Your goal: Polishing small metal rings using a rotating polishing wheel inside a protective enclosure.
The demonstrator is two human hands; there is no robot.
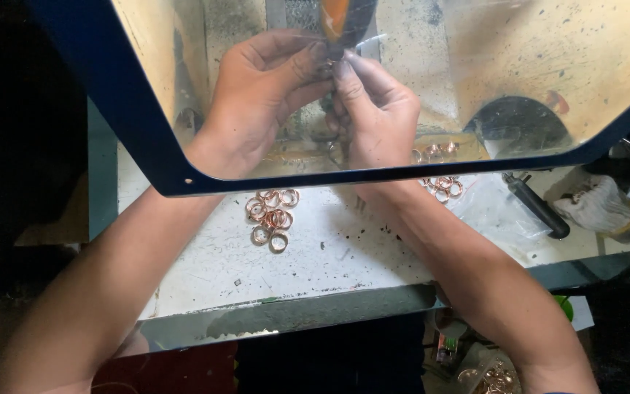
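Both my hands reach under a clear shield with a dark blue frame (147,157). My left hand (257,95) and my right hand (373,109) meet fingertip to fingertip just below an orange and black tool tip (338,22) that comes down from above. They pinch something small between them; it is hidden by the fingers. A heap of copper-coloured rings (271,217) lies on the white bench (329,248) under my left wrist. More copper rings (442,182) lie beside my right wrist.
A clear plastic bag (494,211) lies to the right of my right forearm. Beyond it are a black-handled tool (537,204) and a white work glove (599,208). A container with more copper rings (494,376) sits below the bench edge.
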